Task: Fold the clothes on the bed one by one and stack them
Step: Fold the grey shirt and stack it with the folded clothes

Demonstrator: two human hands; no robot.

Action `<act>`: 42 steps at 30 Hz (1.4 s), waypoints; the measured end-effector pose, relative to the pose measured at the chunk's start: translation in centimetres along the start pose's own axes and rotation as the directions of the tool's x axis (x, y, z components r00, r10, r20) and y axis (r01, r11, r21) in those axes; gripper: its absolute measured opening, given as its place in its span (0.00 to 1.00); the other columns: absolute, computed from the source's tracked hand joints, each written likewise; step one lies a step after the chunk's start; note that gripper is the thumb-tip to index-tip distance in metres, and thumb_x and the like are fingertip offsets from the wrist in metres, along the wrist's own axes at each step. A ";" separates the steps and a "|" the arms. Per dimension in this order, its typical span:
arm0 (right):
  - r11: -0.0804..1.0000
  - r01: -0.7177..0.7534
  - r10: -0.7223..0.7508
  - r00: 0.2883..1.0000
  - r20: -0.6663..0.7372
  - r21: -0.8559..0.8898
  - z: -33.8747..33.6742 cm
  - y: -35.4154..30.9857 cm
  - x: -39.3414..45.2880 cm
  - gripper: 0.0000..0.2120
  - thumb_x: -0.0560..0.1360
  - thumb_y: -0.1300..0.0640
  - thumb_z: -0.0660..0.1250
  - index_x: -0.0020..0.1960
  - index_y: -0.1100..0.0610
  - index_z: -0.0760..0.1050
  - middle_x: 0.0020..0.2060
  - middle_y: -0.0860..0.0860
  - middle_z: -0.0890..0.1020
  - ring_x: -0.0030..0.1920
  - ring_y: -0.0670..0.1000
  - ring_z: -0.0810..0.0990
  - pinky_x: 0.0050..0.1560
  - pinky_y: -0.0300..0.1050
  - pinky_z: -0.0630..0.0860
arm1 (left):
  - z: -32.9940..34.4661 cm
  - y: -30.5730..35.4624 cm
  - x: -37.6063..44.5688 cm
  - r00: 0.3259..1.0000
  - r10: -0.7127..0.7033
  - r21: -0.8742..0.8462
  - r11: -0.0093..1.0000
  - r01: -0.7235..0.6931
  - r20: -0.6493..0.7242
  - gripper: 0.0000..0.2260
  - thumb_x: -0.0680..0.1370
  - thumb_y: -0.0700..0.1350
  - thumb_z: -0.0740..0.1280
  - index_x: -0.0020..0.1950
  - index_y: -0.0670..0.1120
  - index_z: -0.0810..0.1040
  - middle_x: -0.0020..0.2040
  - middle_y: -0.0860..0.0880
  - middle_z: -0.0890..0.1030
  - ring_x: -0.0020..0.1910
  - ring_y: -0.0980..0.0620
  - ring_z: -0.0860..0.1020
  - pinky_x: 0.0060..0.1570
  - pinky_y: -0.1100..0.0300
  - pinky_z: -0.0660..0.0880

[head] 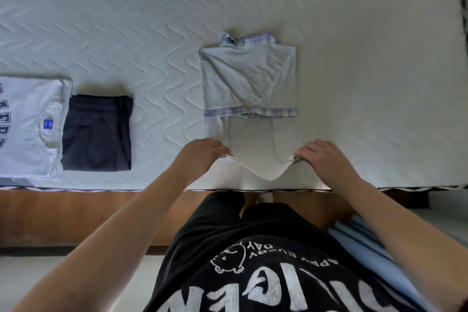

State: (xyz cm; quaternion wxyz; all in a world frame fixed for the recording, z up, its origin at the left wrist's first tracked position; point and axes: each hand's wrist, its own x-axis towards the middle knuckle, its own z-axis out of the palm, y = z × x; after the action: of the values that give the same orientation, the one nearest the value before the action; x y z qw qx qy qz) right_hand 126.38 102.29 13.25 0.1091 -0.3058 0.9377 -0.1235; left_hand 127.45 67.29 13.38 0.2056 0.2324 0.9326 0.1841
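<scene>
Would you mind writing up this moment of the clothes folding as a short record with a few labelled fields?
surface: white quilted bed
garment in work: grey shirt with plaid collar and cuffs, sleeves folded in, lying in front of the person
left hand: left hand pinches the shirt's near left corner
right hand: right hand pinches the near right corner
hem: sags to a point between the hands
already folded: white printed T-shirt and dark garment, side by side at the left
likely next: fold the hem up toward the collar
</scene>
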 end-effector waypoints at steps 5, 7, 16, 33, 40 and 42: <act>1.000 0.012 -0.011 1.000 -0.029 0.012 -3.0 2.5 6.7 0.09 0.75 0.63 0.63 0.52 0.56 0.80 0.44 0.51 0.82 0.44 0.56 0.79 0.45 0.48 0.72 | -4.6 -3.6 5.3 0.995 0.088 -0.012 0.996 -0.088 -0.048 0.12 0.76 0.36 0.69 0.56 0.49 0.83 0.51 0.50 0.83 0.49 0.45 0.81 0.43 0.53 0.78; 1.000 -0.009 0.010 0.999 -0.050 0.018 -3.6 3.7 9.4 0.07 0.73 0.64 0.70 0.51 0.58 0.80 0.42 0.53 0.83 0.42 0.57 0.79 0.44 0.50 0.73 | -6.0 -5.0 7.4 0.994 0.103 -0.007 0.995 -0.103 -0.040 0.12 0.76 0.35 0.70 0.56 0.48 0.83 0.49 0.49 0.84 0.47 0.44 0.81 0.41 0.50 0.79; 0.999 0.001 0.001 0.999 -0.047 0.038 -4.1 11.6 21.0 0.03 0.74 0.61 0.72 0.48 0.60 0.80 0.40 0.55 0.83 0.41 0.60 0.80 0.44 0.54 0.76 | -9.6 -11.6 18.2 0.996 0.040 -0.114 0.992 -0.049 -0.082 0.09 0.80 0.41 0.67 0.58 0.47 0.84 0.51 0.50 0.85 0.50 0.48 0.82 0.48 0.54 0.77; 0.933 -0.252 0.238 0.968 0.086 0.258 6.3 26.8 37.2 0.09 0.79 0.60 0.65 0.56 0.62 0.78 0.49 0.59 0.83 0.48 0.58 0.79 0.47 0.49 0.70 | -6.4 -27.3 36.1 0.977 -0.209 -0.178 0.961 0.213 0.040 0.10 0.81 0.49 0.65 0.61 0.52 0.81 0.51 0.51 0.84 0.48 0.52 0.78 0.48 0.62 0.70; 0.915 -0.335 0.327 0.942 0.071 0.226 9.4 27.9 40.7 0.09 0.79 0.59 0.65 0.56 0.61 0.79 0.48 0.59 0.82 0.49 0.60 0.78 0.44 0.45 0.65 | -2.7 -29.2 38.3 0.932 -0.360 -0.167 0.922 0.350 -0.036 0.09 0.82 0.47 0.63 0.59 0.50 0.80 0.50 0.47 0.82 0.46 0.49 0.78 0.45 0.59 0.68; 0.911 -0.358 0.347 0.933 0.092 0.206 10.0 27.9 41.0 0.09 0.80 0.58 0.64 0.56 0.61 0.78 0.49 0.60 0.81 0.50 0.60 0.78 0.46 0.47 0.67 | -1.6 -29.1 38.7 0.927 -0.370 -0.125 0.924 0.361 -0.058 0.09 0.82 0.48 0.62 0.58 0.47 0.80 0.52 0.46 0.81 0.49 0.47 0.78 0.47 0.58 0.68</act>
State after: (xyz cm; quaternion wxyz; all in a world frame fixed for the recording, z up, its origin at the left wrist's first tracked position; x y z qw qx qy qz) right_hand 81.53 97.86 -9.88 0.1878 -0.1209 0.9548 -0.1960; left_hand 85.01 62.62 -9.58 0.2115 0.0350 0.9553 0.2038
